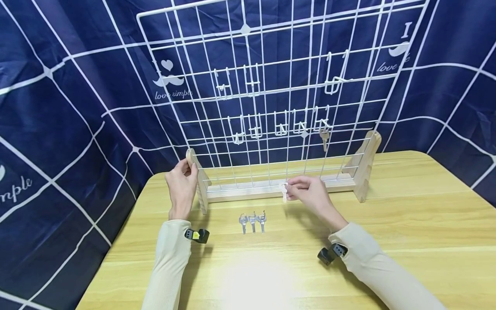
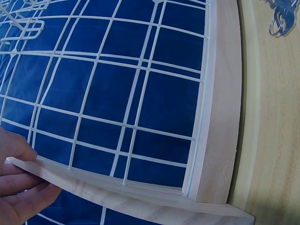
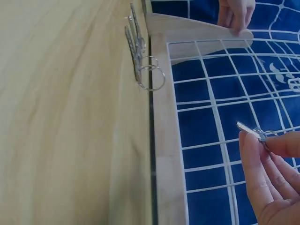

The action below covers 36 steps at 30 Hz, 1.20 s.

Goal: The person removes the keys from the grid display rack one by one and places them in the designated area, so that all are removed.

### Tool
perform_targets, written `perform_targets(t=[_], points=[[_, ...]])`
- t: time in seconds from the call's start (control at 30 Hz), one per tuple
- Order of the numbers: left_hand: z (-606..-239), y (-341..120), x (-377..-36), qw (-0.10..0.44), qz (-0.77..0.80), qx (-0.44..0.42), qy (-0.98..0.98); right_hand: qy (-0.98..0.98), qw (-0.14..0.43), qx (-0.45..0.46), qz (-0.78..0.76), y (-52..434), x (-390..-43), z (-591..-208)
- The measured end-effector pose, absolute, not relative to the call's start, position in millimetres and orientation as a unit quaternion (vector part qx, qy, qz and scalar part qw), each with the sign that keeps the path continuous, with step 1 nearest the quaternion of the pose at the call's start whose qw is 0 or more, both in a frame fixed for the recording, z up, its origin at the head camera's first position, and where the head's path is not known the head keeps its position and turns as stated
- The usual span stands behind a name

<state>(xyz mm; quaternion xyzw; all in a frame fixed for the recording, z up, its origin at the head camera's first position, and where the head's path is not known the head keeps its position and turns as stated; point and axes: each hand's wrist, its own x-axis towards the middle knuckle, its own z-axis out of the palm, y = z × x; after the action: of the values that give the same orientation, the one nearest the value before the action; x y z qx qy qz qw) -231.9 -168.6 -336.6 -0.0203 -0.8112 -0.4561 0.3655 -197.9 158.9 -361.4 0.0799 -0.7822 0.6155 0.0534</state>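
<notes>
My left hand [image 1: 181, 186] grips the top of the wooden side support [image 1: 203, 189] of a white wire grid rack [image 1: 263, 90], thumb on one side and fingers on the other. In front of the grid's lower middle, my right hand [image 1: 311, 193] pinches a small metal key [image 1: 284, 194] between thumb and fingers. The right wrist view shows that key [image 3: 249, 130] with a ring on it, held clear of the tabletop. Three more keys [image 1: 253, 220] with rings lie side by side on the table before the rack. Another key [image 1: 324, 138] hangs from the rightmost lower hook.
Several white wire hooks [image 1: 281, 128] hang on the grid in two rows. The rack's wooden base [image 1: 248, 193] spans between its side supports, the right one [image 1: 363, 176] standing near the table's back. Dark blue patterned cloth [image 1: 77, 142] surrounds the wooden table [image 1: 418, 224].
</notes>
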Motion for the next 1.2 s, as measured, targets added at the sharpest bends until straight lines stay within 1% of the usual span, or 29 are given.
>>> perform_targets(t=[0.5, 0.67, 0.87, 1.2], points=[[-337.2, -166.5, -234.2, 0.366, -0.451, -0.018, -0.814, -0.781, 0.000, 0.075, 0.620, 157.4, -198.4, -377.4], [-336.4, -167.2, -233.3, 0.364, -0.454, -0.018, -0.813, -0.765, -0.047, 0.090, 0.637, 157.3, -199.2, -381.7], [-335.8, -167.8, -232.1, 0.367, -0.454, -0.016, -0.812, -0.750, -0.108, 0.079, 0.648, 154.8, -199.2, -383.4], [-336.1, -168.3, -231.8, 0.366, -0.453, -0.015, -0.813, -0.762, -0.148, 0.051, 0.629, 146.7, -198.2, -398.4]])
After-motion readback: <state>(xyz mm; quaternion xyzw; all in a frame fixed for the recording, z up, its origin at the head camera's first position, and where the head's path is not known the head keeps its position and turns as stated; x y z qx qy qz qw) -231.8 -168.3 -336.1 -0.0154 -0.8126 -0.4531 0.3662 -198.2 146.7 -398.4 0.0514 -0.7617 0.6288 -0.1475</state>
